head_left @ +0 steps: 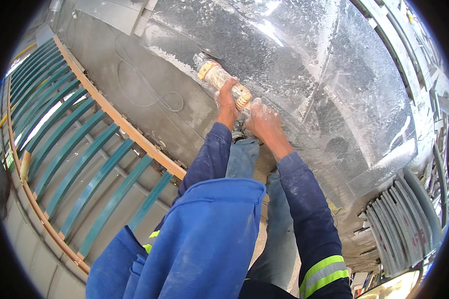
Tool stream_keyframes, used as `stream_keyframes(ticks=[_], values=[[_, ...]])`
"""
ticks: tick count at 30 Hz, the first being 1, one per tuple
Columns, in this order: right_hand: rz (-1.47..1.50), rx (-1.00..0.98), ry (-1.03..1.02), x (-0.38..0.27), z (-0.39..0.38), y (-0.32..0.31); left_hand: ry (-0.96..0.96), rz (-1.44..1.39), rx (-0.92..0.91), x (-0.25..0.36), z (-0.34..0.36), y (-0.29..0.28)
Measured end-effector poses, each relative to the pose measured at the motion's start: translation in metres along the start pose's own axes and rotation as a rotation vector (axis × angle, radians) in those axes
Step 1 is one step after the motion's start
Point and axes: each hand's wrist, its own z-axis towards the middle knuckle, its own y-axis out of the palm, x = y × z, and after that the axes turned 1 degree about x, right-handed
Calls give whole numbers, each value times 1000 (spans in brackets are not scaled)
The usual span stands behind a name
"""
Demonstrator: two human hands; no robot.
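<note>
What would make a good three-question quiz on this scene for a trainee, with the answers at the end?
1. Multiple choice: what do the left hand and the right hand both grip?
A) a hammer
B) a dusty yellow angle grinder
C) a paint roller

2. True or false: in the picture, the green-slatted frame is to the left of the large dust-streaked slab.

3. Fill in the blank: the ____ hand is the nearer one to the disc at the tool's far end.

Key: 1. B; 2. True; 3. left.
</note>
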Motion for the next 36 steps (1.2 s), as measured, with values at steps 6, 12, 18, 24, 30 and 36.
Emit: stream_keyframes(ticks=[6,12,18,24,30,36], values=[[-39,17,-29,-6,17,5,30,21,-6,12,10,2],[-23,56,-62,-13,30,8,-4,2,-15,30,21,6],[-24,33,-23,0,2,1,-11,7,-19,10,-13,9],[-28,26,-21,4,0,3,-8,-8,-46,1,-7,1],[-18,57,-38,-7,27,7,28,15,-33,16,17,3],[-17,62,-54,-4,18,8,-20,11,-34,15,17,1]])
